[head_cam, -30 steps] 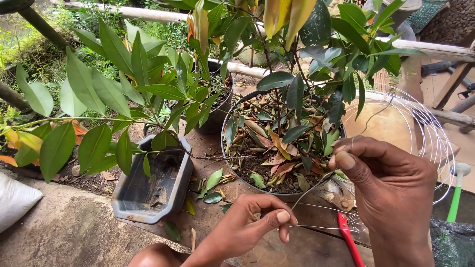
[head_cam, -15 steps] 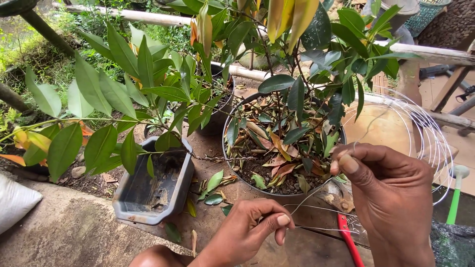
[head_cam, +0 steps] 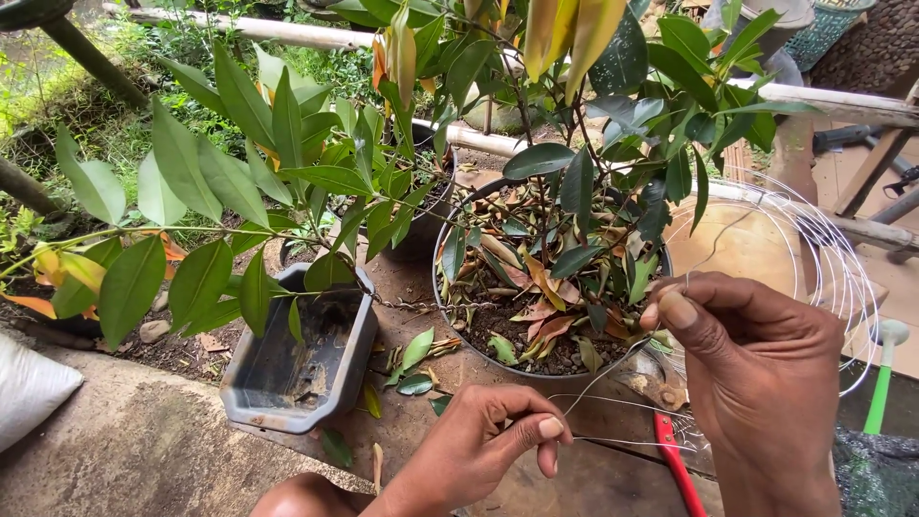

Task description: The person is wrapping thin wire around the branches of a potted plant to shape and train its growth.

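My left hand [head_cam: 479, 445] pinches a thin silver wire [head_cam: 613, 375] between thumb and forefinger, low in the middle of the view. My right hand [head_cam: 756, 369] grips the same wire higher up, at the rim of a round dark pot [head_cam: 450, 311]. The wire runs taut between the two hands and joins a large loose coil [head_cam: 838, 278] behind my right hand. A leafy plant [head_cam: 574, 191] with green and brown leaves grows from the pot's soil.
A grey rectangular planter [head_cam: 297, 359] stands left of the pot. A red-handled tool [head_cam: 678, 461] lies below my right hand. A green-handled tool [head_cam: 881, 388] stands at the right edge. A white sack [head_cam: 29, 393] lies at left. Bamboo poles cross the back.
The left hand has shifted slightly left and down along the wire. The right hand has stayed near the pot rim.
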